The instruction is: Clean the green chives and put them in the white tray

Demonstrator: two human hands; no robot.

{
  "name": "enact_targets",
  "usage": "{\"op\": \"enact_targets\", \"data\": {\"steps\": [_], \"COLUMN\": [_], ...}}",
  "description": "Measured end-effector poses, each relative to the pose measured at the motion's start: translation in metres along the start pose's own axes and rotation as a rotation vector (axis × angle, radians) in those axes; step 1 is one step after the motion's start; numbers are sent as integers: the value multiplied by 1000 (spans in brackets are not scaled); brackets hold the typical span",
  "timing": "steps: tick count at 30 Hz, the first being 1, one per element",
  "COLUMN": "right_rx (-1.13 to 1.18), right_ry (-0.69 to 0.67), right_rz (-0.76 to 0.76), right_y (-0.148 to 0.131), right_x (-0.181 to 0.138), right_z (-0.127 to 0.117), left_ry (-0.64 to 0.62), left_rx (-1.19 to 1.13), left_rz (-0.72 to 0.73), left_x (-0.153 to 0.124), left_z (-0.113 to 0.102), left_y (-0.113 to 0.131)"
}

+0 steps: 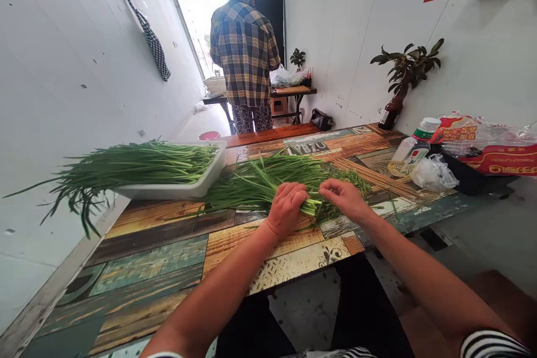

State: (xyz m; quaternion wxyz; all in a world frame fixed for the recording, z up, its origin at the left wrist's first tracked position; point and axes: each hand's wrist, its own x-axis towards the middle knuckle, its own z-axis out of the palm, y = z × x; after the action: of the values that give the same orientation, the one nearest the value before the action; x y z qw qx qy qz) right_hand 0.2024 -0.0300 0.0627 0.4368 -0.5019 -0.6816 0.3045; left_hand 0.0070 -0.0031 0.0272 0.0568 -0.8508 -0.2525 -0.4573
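Head view shows a person's two bare hands above a worktop [155, 277] with a print of patched wood. The left grip [287, 207] is clenched around a bunch [311, 206] of long greens, near the front edge and about the middle. Pale stem ends of the bunch come out on the right side of this grip, while the leaves extend to the left and away from the person. The right grip [344, 197] is just beside these stem ends, with thumb and forefinger brought together; I cannot tell if something thin is pinched between them.

Behind the hands lies a loose pile [289, 165] of the same greens, with thin scraps [354, 178] at its right. To the left, a white tub [168, 192] carries many more greens, and their leaf tips hang over its left side. At the right stand a clear bottle [413, 148] with some yellowish liquid, a crumpled bag [435, 173] and a red package [507, 159]. Farther back, a brown bottle [391, 113] holds a leafy branch [406, 64]. Beyond the worktop, another person [245, 45] in a checked shirt stands with the back turned, at a small table [293, 90].
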Motion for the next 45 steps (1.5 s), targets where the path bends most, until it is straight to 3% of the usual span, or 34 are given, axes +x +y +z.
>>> {"op": "enact_targets", "data": {"steps": [4, 9, 13, 17, 19, 22, 25, 28, 35, 45], "right_rx": [76, 59, -351, -743, -661, -241, 180, 416, 432, 368], "right_ry": [32, 162, 296, 307, 257, 155, 155, 121, 126, 158], "right_rz": [35, 55, 52, 10, 10, 194, 360, 348, 354, 355], "right_y": [-4, 22, 41, 30, 18, 5, 3, 4, -3, -5], "right_x": [-1, 11, 18, 7, 0, -5, -4, -4, -9, -6], "right_z": [4, -7, -36, -49, -40, -13, 9, 15, 12, 15], "left_ry": [-30, -142, -159, -125, -120, -121, -131, -134, -163, -142], "left_rx": [-2, -9, -5, -5, 2, 13, 17, 39, 158, 107], "left_rz": [-69, -92, -99, -94, -75, -35, 2, 13, 105, 88], "left_x": [0, -3, -4, -4, -4, -4, -5, -5, -1, -3], "left_z": [3, 5, 6, 5, 5, 4, 5, 5, 2, 5], "left_y": [-3, -5, -5, -4, -3, -3, -4, -5, -1, -1]}}
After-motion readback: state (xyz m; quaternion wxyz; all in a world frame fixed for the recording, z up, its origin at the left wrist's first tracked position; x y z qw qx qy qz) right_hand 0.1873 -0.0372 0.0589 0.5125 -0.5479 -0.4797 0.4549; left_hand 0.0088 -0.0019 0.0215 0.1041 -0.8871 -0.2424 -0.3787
